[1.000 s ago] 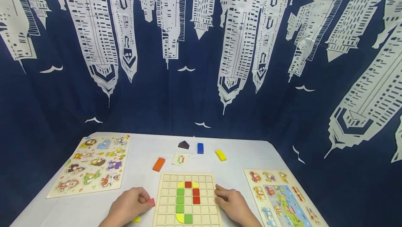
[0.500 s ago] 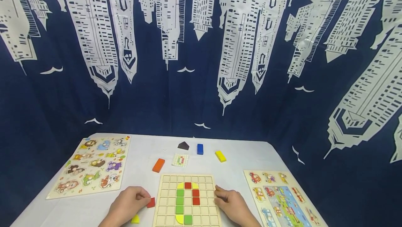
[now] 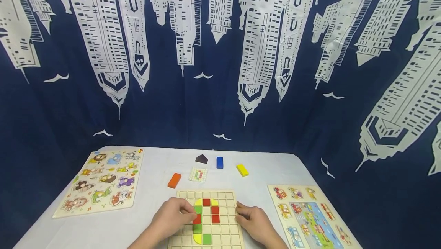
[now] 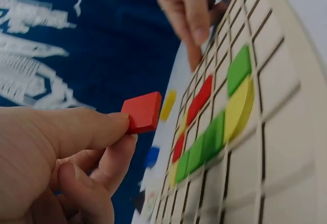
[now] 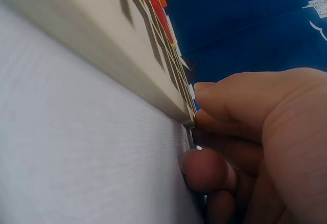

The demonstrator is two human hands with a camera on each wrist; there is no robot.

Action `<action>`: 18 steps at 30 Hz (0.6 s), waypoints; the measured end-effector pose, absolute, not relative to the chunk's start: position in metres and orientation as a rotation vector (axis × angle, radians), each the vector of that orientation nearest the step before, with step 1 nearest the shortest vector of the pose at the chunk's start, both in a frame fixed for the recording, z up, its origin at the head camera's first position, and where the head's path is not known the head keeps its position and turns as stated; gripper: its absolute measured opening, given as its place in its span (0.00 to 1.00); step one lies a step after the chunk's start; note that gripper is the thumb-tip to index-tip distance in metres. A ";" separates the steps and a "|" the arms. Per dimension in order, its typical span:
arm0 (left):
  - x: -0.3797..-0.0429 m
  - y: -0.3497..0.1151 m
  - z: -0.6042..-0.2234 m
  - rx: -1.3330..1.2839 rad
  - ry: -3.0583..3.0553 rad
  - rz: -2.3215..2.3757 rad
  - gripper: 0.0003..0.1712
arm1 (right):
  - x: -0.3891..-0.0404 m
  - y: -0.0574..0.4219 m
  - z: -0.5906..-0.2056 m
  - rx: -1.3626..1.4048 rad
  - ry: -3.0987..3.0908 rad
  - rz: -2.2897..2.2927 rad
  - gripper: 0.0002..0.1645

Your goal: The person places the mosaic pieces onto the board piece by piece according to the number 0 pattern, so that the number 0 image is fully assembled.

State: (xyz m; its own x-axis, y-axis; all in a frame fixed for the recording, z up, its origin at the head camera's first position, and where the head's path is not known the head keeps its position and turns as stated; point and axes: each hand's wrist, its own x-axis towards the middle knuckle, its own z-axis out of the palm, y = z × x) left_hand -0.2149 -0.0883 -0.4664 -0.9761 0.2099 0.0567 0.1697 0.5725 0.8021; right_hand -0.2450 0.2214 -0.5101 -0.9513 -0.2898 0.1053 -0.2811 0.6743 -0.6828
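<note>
My left hand (image 3: 175, 218) pinches a red square tile (image 4: 142, 112) between thumb and fingers. The tile hangs just above the wooden grid board (image 3: 226, 229), over its green column in the head view. On the board lie green tiles (image 4: 207, 142), red tiles (image 3: 215, 214) and yellow curved-edge pieces (image 4: 240, 109). My right hand (image 3: 256, 224) holds the board at its right edge, fingers bent; part of this grip is hidden. In the left wrist view that hand's fingers (image 4: 201, 32) touch the board's far edge.
Behind the board lie a small pattern card (image 3: 198, 174), an orange block (image 3: 174, 180), a dark pentagon piece (image 3: 201, 159), a blue block (image 3: 219, 162) and a yellow block (image 3: 242, 170). An animal puzzle (image 3: 103, 180) stands left, a vehicle puzzle (image 3: 310, 214) right.
My left hand has lifted the red tile from the table and carried it right, over the board. The yellow piece beside that hand is out of sight. My right hand stays put.
</note>
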 end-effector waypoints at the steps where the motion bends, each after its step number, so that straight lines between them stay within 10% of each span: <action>1: -0.215 -0.080 -0.467 0.354 2.748 1.379 0.06 | -0.245 0.221 -0.510 -0.489 2.865 -1.163 0.21; 18: -0.217 -0.018 -0.478 0.408 2.876 1.156 0.11 | -0.243 0.222 -0.509 -0.496 2.855 -1.178 0.20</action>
State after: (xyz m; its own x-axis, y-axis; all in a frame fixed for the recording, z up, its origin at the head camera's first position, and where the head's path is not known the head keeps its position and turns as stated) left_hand -0.2169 -0.0182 -0.4781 -0.9659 0.2455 0.0825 0.2343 0.6925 0.6823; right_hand -0.2430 0.2219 -0.5091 -0.9496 -0.2946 0.1075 -0.2847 0.6659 -0.6895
